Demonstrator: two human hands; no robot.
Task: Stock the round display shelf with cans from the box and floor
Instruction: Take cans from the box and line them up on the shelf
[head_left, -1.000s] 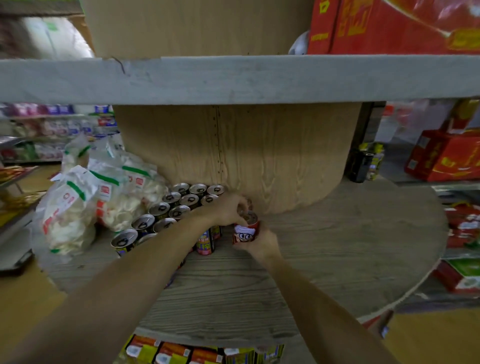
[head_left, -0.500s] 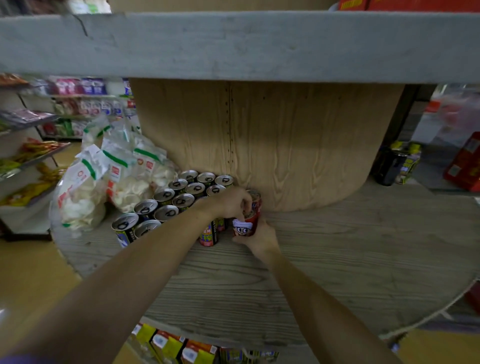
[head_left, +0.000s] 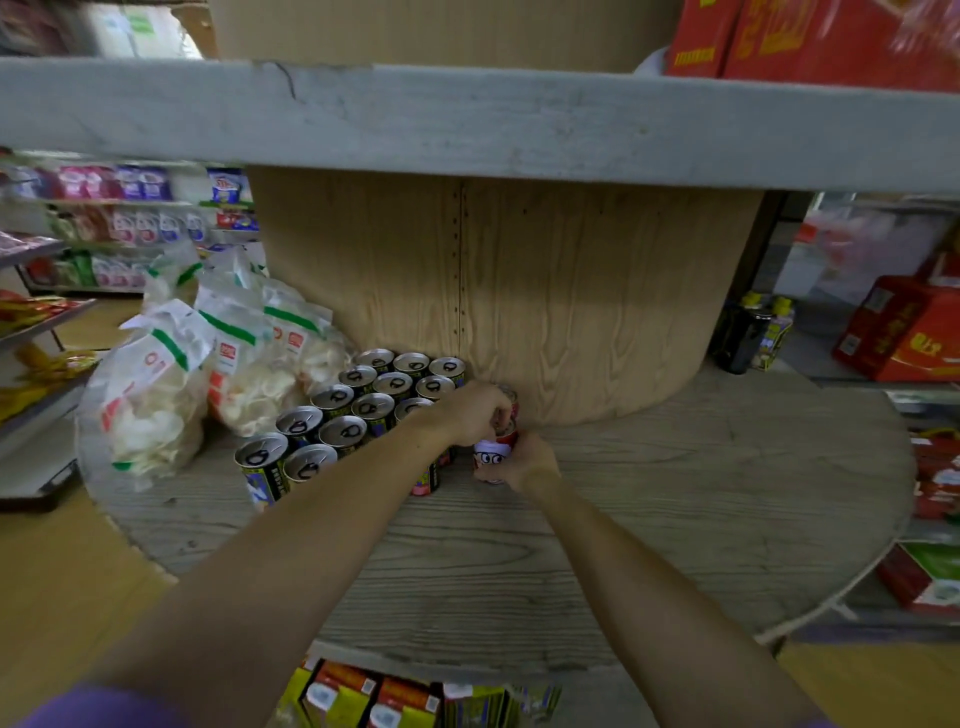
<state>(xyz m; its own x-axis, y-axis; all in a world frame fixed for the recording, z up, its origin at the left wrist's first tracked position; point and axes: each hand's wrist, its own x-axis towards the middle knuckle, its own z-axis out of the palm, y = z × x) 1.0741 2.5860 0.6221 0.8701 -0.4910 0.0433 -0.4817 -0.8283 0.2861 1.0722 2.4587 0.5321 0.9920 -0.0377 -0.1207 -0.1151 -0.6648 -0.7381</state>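
Note:
A round wooden display shelf (head_left: 649, 519) wraps a wooden core. Several silver-topped cans (head_left: 363, 405) stand in rows at the core's left. At the right end of those rows sits a red can with a cartoon face (head_left: 493, 454). My right hand (head_left: 524, 462) grips it from the front and right side. My left hand (head_left: 470, 413) curls over its top from the left. Another red can (head_left: 509, 395) stands just behind, partly hidden by my fingers.
White snack bags (head_left: 208, 374) lean on the shelf left of the cans. A grey upper shelf (head_left: 467, 119) overhangs close above, with red boxes (head_left: 810, 36) on it. Dark bottles (head_left: 748, 332) stand at the right. Yellow and red boxes (head_left: 374, 696) sit below the shelf's front edge.
Both hands stay on the red cartoon can at the same spot beside the rows. The view has shifted slightly; the can seems settled on the shelf.

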